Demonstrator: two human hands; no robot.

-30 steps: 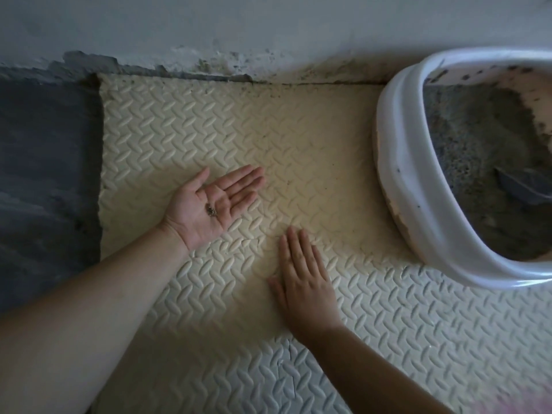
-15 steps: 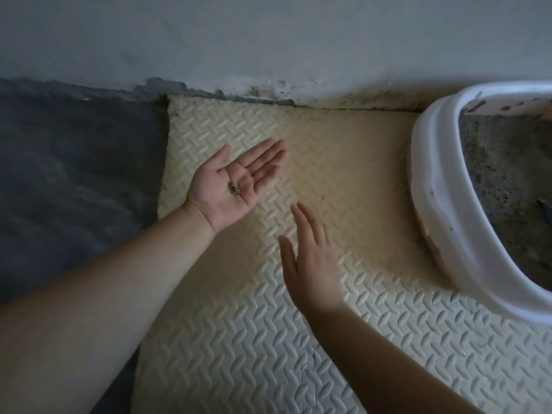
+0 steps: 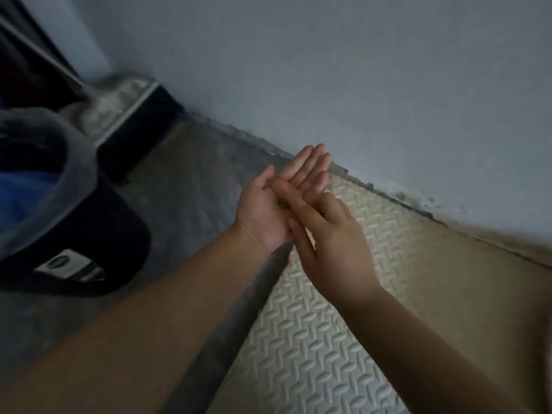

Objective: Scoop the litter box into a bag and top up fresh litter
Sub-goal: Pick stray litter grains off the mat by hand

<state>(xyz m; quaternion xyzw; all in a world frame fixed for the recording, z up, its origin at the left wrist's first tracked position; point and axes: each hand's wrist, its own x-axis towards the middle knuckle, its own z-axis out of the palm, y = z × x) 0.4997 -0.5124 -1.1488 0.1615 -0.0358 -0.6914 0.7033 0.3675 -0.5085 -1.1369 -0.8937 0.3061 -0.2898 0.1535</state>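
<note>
Gone from view is the litter box; both hands have left the mat (image 3: 328,339) and met.
Straight fingers of the right hand (image 3: 334,249) rest on the flat, upturned left hand (image 3: 263,213); one mat, one dark bin (image 3: 119,234) nearby. Probably late clean-up: grit to bin, fresh litter perhaps still due.

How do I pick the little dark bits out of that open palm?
Pinch them from above with the fingers of the right hand. The small dark litter bits lie loose in the hollow of the left hand, which is palm up and open on top.
</note>
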